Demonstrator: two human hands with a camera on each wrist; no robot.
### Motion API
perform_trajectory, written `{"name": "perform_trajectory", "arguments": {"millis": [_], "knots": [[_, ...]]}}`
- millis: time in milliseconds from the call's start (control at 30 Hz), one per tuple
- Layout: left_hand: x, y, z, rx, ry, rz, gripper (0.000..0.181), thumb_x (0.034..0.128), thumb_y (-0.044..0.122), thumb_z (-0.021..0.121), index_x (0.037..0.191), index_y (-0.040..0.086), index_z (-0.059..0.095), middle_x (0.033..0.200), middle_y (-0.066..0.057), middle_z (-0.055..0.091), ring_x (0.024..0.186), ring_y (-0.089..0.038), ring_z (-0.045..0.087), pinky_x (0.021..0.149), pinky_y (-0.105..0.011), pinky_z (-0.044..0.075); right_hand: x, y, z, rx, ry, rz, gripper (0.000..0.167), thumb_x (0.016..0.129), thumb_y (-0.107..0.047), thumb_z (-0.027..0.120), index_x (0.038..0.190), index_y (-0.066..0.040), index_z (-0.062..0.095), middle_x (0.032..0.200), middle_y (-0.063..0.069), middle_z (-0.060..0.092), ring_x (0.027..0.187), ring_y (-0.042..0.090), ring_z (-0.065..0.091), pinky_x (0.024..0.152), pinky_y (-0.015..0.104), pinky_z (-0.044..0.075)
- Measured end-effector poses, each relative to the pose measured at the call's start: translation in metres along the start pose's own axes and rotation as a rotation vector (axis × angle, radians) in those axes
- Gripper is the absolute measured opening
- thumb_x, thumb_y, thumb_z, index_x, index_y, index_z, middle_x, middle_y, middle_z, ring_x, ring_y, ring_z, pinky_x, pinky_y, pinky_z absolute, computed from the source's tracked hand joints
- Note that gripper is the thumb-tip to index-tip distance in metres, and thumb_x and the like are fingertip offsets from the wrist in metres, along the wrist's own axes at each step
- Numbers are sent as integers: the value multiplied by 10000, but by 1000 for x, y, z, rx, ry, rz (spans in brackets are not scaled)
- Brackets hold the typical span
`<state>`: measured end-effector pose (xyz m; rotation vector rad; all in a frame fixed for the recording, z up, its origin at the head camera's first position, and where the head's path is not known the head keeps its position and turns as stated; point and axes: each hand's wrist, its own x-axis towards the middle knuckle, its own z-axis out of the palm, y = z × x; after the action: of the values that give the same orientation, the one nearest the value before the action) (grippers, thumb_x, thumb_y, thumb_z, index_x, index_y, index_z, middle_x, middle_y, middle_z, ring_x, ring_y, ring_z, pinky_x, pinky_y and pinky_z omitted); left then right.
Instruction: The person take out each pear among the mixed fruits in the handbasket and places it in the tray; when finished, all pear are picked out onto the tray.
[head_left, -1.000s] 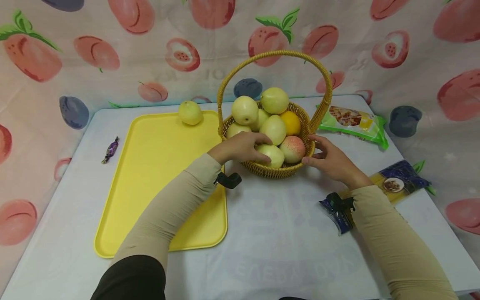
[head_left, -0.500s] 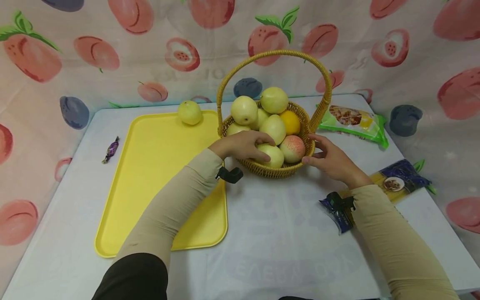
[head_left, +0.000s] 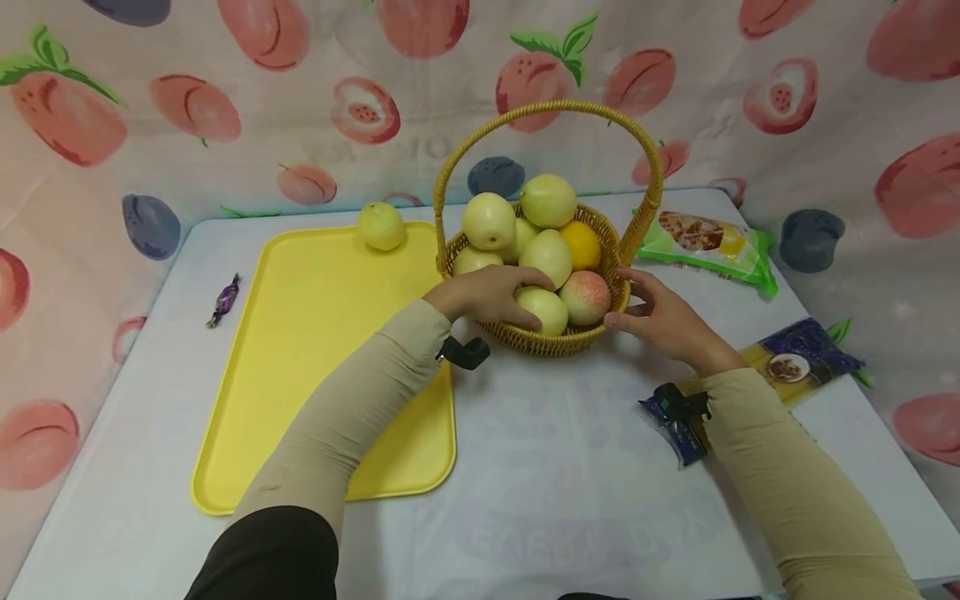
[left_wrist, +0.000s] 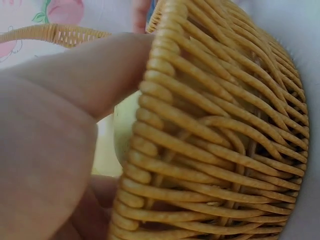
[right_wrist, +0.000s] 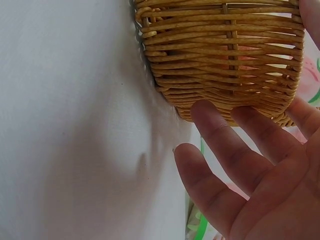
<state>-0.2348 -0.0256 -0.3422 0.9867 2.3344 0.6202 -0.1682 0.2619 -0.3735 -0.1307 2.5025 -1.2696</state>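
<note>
A woven wicker basket (head_left: pixel 558 343) with a tall arched handle holds several pale green round fruits, an orange (head_left: pixel 582 245) and a pinkish peach (head_left: pixel 585 297). My left hand (head_left: pixel 491 293) reaches over the basket's near left rim and holds a pale green fruit (head_left: pixel 550 313) between thumb and fingers. In the left wrist view, the thumb crosses the rim and the basket wall (left_wrist: pixel 210 135) hides much of that fruit (left_wrist: pixel 126 127). On the other side, my right hand (head_left: pixel 660 321) rests against the basket's right wall; its fingers (right_wrist: pixel 220 130) are extended and loosely spread.
Left of the basket lies a yellow tray (head_left: pixel 322 333), with one yellow-green fruit (head_left: pixel 381 226) at its far edge. Farther left is a purple wrapped candy (head_left: pixel 223 300). A green snack bag (head_left: pixel 708 246) and a blue-and-yellow pasta packet (head_left: pixel 798 362) lie on the right.
My left wrist and forearm have shifted slightly to the right. Basket, fruit and right hand keep their places.
</note>
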Motion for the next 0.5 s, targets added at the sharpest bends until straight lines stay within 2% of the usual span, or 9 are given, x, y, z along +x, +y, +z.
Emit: {"name": "perform_trajectory", "arguments": {"millis": [267, 500], "knots": [[-7, -1, -1, -26, 34, 26, 591, 921, 376, 735, 1442, 236, 494, 1405, -38, 522, 1178, -192, 514, 972, -358, 424, 2, 2, 1, -6, -2, 6, 964, 923, -468, 704, 1620, -130, 129, 1621, 194, 203, 1317, 438, 455, 1051, 639, 356], [-15, 1, -10, -27, 66, 83, 568, 924, 310, 721, 1437, 218, 494, 1380, -46, 526, 1145, -189, 517, 953, -351, 436, 2, 2, 1, -19, 6, 14, 972, 915, -489, 706, 1622, -148, 132, 1625, 188, 199, 1317, 442, 448, 1038, 636, 374]]}}
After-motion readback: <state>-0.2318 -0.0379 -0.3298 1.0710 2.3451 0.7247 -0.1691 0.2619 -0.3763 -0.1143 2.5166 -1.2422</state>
